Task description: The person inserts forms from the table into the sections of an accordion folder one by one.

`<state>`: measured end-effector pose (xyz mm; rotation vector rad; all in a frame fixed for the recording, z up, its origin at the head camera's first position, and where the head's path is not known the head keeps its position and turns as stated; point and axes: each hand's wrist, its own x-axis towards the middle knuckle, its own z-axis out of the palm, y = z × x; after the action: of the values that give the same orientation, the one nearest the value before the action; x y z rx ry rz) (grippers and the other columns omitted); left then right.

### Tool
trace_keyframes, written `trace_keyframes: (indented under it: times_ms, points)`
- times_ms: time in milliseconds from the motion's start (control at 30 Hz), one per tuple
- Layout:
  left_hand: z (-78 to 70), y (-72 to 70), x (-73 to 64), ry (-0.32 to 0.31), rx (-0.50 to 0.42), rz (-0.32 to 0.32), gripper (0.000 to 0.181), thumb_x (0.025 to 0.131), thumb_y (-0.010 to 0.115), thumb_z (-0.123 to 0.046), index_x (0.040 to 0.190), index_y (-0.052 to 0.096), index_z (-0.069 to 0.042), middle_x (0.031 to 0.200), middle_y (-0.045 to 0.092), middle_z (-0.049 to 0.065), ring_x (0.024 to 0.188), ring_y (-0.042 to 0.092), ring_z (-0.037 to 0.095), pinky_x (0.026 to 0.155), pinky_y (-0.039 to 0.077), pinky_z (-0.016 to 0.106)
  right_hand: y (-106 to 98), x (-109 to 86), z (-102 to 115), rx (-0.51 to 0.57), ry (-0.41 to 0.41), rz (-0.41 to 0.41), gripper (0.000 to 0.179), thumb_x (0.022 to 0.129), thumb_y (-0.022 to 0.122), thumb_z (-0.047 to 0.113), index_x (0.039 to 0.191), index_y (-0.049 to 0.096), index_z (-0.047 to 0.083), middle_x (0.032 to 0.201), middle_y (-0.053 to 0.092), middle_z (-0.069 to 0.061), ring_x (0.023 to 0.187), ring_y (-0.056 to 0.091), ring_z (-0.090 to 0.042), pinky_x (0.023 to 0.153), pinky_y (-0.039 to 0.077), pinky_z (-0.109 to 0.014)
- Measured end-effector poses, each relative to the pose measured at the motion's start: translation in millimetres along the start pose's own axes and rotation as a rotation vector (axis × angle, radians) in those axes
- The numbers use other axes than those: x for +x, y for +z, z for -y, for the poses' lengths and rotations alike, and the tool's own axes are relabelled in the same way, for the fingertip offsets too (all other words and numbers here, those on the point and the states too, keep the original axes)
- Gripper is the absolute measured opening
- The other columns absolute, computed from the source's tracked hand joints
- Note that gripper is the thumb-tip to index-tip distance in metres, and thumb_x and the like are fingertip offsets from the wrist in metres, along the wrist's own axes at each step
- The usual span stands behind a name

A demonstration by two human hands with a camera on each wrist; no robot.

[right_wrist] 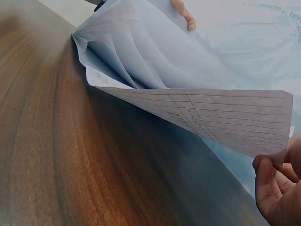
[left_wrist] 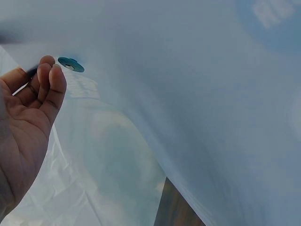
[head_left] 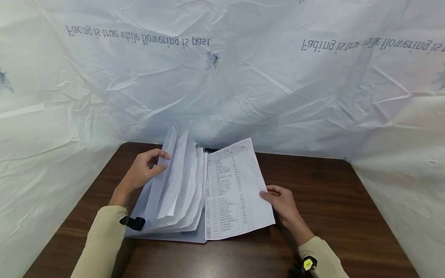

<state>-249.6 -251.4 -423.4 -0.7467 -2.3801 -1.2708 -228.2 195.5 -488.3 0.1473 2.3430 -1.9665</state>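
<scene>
A pale blue folder (head_left: pixel 137 208) lies opened on the table, with several printed sheets (head_left: pixel 180 174) fanned upright inside it. My left hand (head_left: pixel 143 168) grips the raised cover side at the folder's left, thumb and index finger showing in front of the pages. In the left wrist view, the fingers of the left hand (left_wrist: pixel 35 108) curl beside a teal button (left_wrist: pixel 71 64) on the folder. On the right, my right hand (head_left: pixel 282 202) pinches the outer edge of a printed table sheet (head_left: pixel 238 194). That sheet tilts up off the tabletop, its left edge against the folder.
The dark wooden table (head_left: pixel 336 203) extends to both sides and in front of the folder. White plastic sheeting (head_left: pixel 228 93) with printed lettering hangs behind the table and along both sides.
</scene>
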Motion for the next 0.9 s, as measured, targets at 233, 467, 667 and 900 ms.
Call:
trace_keyframes:
  times_ms: [233, 467, 667, 900]
  points:
    - [-1.0, 1.0, 0.7, 0.005, -0.001, 0.004, 0.021, 0.091, 0.070, -0.001, 0.112, 0.068, -0.001, 0.109, 0.067, 0.014, 0.073, 0.049, 0.016, 0.064, 0.042, 0.025, -0.3, 3.7, 3.8, 0.071, 0.025, 0.004, 0.041, 0.093, 0.073, 0.012, 0.126, 0.062, -0.010, 0.098, 0.075, -0.012, 0.076, 0.070, -0.017, 0.064, 0.057, -0.032]
    - [-1.6, 0.0, 1.2, 0.000, 0.014, -0.006, 0.021, 0.090, 0.070, 0.000, 0.111, 0.068, -0.001, 0.107, 0.067, 0.013, 0.073, 0.047, 0.015, 0.064, 0.040, 0.024, 0.9, 6.9, 4.4, 0.102, 0.041, 0.000, 0.040, 0.093, 0.072, 0.012, 0.127, 0.062, -0.008, 0.099, 0.075, -0.010, 0.078, 0.071, -0.016, 0.065, 0.058, -0.033]
    - [-14.3, -0.6, 0.6, 0.006, 0.024, -0.010, 0.019, 0.089, 0.068, 0.004, 0.108, 0.067, 0.006, 0.102, 0.066, 0.018, 0.067, 0.045, 0.016, 0.062, 0.040, 0.026, 3.5, 7.7, 1.1, 0.081, 0.044, -0.010, 0.037, 0.094, 0.072, 0.010, 0.126, 0.063, -0.007, 0.100, 0.075, -0.013, 0.078, 0.071, -0.016, 0.065, 0.057, -0.032]
    - [-41.1, -4.9, 1.2, 0.002, 0.023, -0.002, 0.017, 0.089, 0.066, 0.006, 0.106, 0.066, 0.010, 0.101, 0.066, 0.021, 0.066, 0.045, 0.012, 0.061, 0.041, 0.026, 4.9, 7.3, -1.3, 0.073, 0.037, -0.001, 0.038, 0.094, 0.071, 0.011, 0.126, 0.062, -0.008, 0.101, 0.074, -0.013, 0.078, 0.071, -0.017, 0.065, 0.057, -0.031]
